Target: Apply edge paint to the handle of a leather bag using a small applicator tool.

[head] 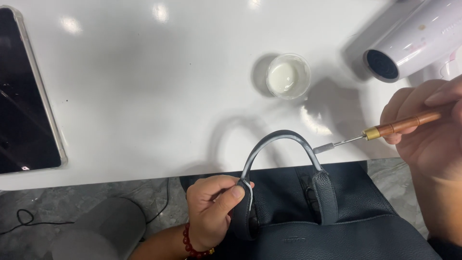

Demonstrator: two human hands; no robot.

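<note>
My left hand [211,209] pinches the left side of a dark grey bag handle [281,139], thumb on top. The handle arches up from a dark leather bag [351,226] lying at the white table's near edge. My right hand [428,125] grips a wooden-handled tool [404,124] with a brass collar. Its thin metal shaft ends in a small grey tip [323,148] that touches the outer right side of the handle. A red bead bracelet [192,245] circles my left wrist.
A small clear cup of white liquid [288,75] stands on the white table [144,96] beyond the handle. A white hair dryer [409,41] lies at the top right, nozzle facing left. A dark tablet in a clear case [24,96] rests at the left edge.
</note>
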